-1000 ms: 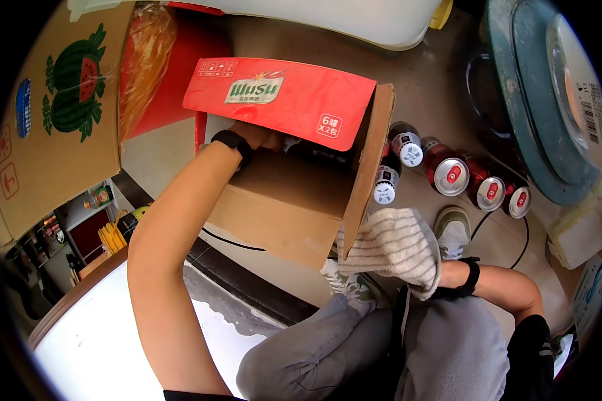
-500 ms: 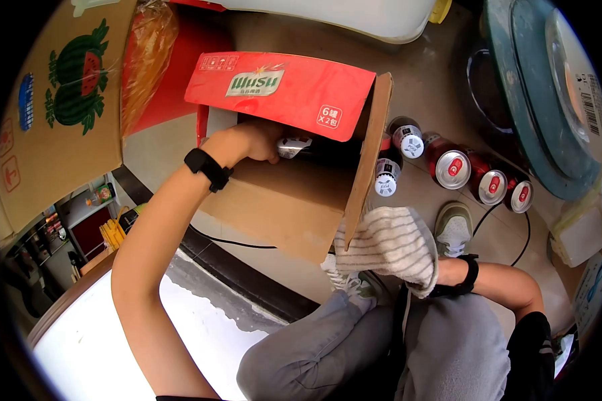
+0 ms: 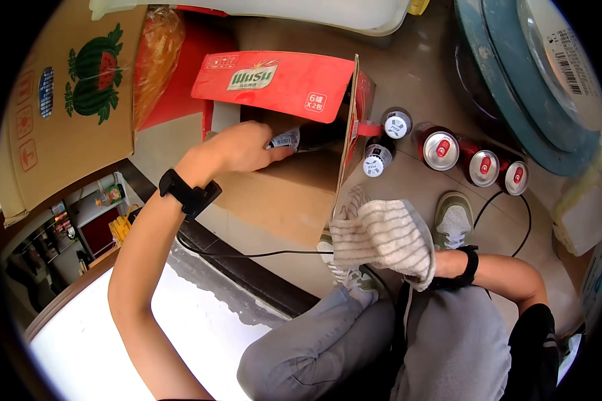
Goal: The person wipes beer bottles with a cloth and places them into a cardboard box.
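Red carton (image 3: 274, 85): it lay on its side with its open mouth toward you, and one dark bottle (image 3: 304, 138) with a pale neck label lay inside, that end toward the mouth.
Left grip: your left hand (image 3: 243, 146) was at the carton mouth, fingers closed on the labelled end of that bottle.
Right grip: your right hand was hidden under a striped cloth (image 3: 384, 235), so you could not tell whether it was wide or narrow; the cloth was by the carton's lower right corner, with your bare right wrist (image 3: 451, 264) emerging from it.
Watermelon carton (image 3: 37, 164): it was at the far left, its contents out of sight.
Plastic bag (image 3: 159, 61): it held something orange, beside the watermelon carton.
Bottles: you had three in view, one inside the red carton and two capped ones (image 3: 396, 123) (image 3: 377, 159) standing just outside its right wall.
Red cans: there were three (image 3: 440, 150) (image 3: 481, 167) (image 3: 514, 176), upright in a row right of the capped bottles.
Carton edges: the printed flap hung over the top of the mouth; a brown flap spread toward you below.
Open room: bare floor (image 3: 411, 77) showed beyond the capped bottles, bounded by a blue-green tub (image 3: 498, 83) on your right.
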A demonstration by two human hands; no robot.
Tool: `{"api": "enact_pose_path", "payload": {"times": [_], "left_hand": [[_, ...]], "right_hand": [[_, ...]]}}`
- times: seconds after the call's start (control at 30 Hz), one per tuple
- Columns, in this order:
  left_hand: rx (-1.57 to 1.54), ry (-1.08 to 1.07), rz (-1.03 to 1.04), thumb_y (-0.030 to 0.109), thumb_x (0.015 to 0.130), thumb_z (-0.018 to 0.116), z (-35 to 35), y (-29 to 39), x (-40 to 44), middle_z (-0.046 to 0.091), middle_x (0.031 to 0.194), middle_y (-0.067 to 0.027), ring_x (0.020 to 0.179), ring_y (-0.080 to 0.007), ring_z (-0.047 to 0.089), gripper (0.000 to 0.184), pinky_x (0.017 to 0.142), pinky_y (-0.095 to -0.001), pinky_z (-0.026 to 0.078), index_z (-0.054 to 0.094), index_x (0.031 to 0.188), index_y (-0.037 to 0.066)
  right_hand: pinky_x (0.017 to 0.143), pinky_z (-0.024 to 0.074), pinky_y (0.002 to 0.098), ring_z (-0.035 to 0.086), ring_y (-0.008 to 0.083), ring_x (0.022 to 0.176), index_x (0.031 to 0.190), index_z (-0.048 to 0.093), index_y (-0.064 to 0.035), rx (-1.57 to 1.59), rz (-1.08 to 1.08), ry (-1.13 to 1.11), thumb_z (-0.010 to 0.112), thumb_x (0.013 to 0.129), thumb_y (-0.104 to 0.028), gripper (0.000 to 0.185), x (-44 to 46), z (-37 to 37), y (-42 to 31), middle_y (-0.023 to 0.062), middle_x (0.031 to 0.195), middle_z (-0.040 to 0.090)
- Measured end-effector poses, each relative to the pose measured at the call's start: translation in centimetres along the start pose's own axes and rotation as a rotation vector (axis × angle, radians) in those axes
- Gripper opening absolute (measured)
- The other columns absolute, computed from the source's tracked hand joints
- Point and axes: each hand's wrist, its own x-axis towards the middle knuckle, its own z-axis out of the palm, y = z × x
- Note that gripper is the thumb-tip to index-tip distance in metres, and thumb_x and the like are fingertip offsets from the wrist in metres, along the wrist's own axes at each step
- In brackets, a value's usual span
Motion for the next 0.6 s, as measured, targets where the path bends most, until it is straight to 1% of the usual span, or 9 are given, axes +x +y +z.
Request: {"api": "enact_pose_path", "payload": {"times": [0.03, 0.13, 0.23, 0.37, 0.4, 0.43, 0.5, 0.57, 0.6], "left_hand": [[-0.022, 0.030, -0.018, 0.043, 0.094, 0.059, -0.4, 0.3, -0.2, 0.067, 0.076, -0.0201, 0.069, -0.0341, 0.065, 0.047, 0.067, -0.0426, 0.051, 0.069, 0.081, -0.001], [-0.188, -0.207, -0.282, 0.051, 0.092, 0.059, -2.7, 0.7, -1.4, 0.061, 0.061, -0.0161, 0.050, -0.0298, 0.060, 0.059, 0.057, -0.0398, 0.050, 0.063, 0.074, -0.005], [-0.457, -0.181, -0.302, 0.046, 0.097, 0.058, -2.7, 0.0, -4.5, 0.048, 0.047, -0.0048, 0.037, -0.0137, 0.049, 0.057, 0.041, -0.0293, 0.039, 0.051, 0.060, 0.003], [-0.834, -0.241, -0.362, 0.041, 0.102, 0.052, -3.5, 1.3, -10.9, 0.049, 0.049, -0.0020, 0.039, -0.0106, 0.048, 0.052, 0.040, -0.0252, 0.039, 0.049, 0.065, 0.005], [-0.839, -0.246, -0.394, 0.041, 0.100, 0.054, -3.7, 1.6, -12.7, 0.048, 0.051, 0.0003, 0.041, -0.0098, 0.050, 0.047, 0.042, -0.0251, 0.040, 0.048, 0.069, 0.006], [-0.812, -0.243, -0.417, 0.042, 0.100, 0.054, -4.0, 2.0, -14.7, 0.049, 0.052, -0.0003, 0.042, -0.0096, 0.050, 0.048, 0.042, -0.0248, 0.041, 0.048, 0.067, 0.006], [-0.877, -0.226, -0.345, 0.043, 0.100, 0.054, -3.9, 1.2, -18.8, 0.051, 0.052, -0.0007, 0.043, -0.0095, 0.051, 0.049, 0.043, -0.0244, 0.042, 0.050, 0.068, 0.006], [-0.929, -0.223, -0.322, 0.041, 0.100, 0.054, -4.1, 1.0, -22.6, 0.053, 0.052, -0.0012, 0.046, -0.0097, 0.054, 0.047, 0.045, -0.0243, 0.043, 0.053, 0.072, 0.004], [-0.894, -0.248, -0.286, 0.039, 0.100, 0.055, -4.2, 0.6, -24.3, 0.054, 0.053, -0.0019, 0.047, -0.0105, 0.055, 0.045, 0.045, -0.0249, 0.043, 0.054, 0.073, 0.003]], "right_hand": [[0.067, 0.0496, 0.0227, 0.054, 0.0071, 0.075, 0.094, 0.056, -0.0081, -0.036, -0.004, 0.005, 0.051, 0.096, -0.007, 0.006, 0.0, -0.1, 0.0, -0.0020, 0.089, 0.056], [0.070, 0.0498, 0.0226, 0.055, 0.0069, 0.078, 0.097, 0.057, -0.0076, -0.108, -0.014, 0.021, 0.051, 0.097, -0.007, 0.006, -0.3, -0.2, 0.3, -0.0019, 0.093, 0.057], [0.072, 0.0501, 0.0225, 0.056, 0.0068, 0.081, 0.100, 0.058, -0.0070, -0.148, -0.012, 0.023, 0.051, 0.097, -0.007, 0.007, -0.2, -0.3, 0.9, -0.0019, 0.096, 0.058], [0.075, 0.0505, 0.0223, 0.057, 0.0066, 0.085, 0.104, 0.059, -0.0062, -0.166, 0.025, 0.011, 0.051, 0.098, -0.008, 0.010, -0.3, -1.2, 1.5, -0.0018, 0.100, 0.059], [0.076, 0.0506, 0.0223, 0.057, 0.0065, 0.086, 0.105, 0.059, -0.0061, -0.161, 0.045, 0.007, 0.052, 0.098, -0.008, 0.011, -0.5, -1.6, 1.9, -0.0018, 0.102, 0.059], [0.077, 0.0507, 0.0223, 0.057, 0.0065, 0.087, 0.106, 0.059, -0.0059, -0.160, 0.063, 0.005, 0.052, 0.099, -0.008, 0.011, -0.8, -2.0, 2.2, -0.0018, 0.103, 0.060], [0.078, 0.0508, 0.0222, 0.057, 0.0063, 0.089, 0.108, 0.060, -0.0055, -0.147, 0.128, 0.000, 0.052, 0.099, -0.008, 0.013, -1.4, -3.4, 3.3, -0.0017, 0.105, 0.060], [0.080, 0.0510, 0.0221, 0.058, 0.0062, 0.091, 0.110, 0.061, -0.0051, -0.153, 0.194, 0.016, 0.052, 0.099, -0.008, 0.014, -2.4, -4.9, 4.6, -0.0017, 0.107, 0.061], [0.081, 0.0511, 0.0221, 0.058, 0.0062, 0.092, 0.111, 0.061, -0.0049, -0.148, 0.230, 0.025, 0.052, 0.099, -0.008, 0.015, -2.9, -5.9, 5.4, -0.0017, 0.108, 0.061]]}}
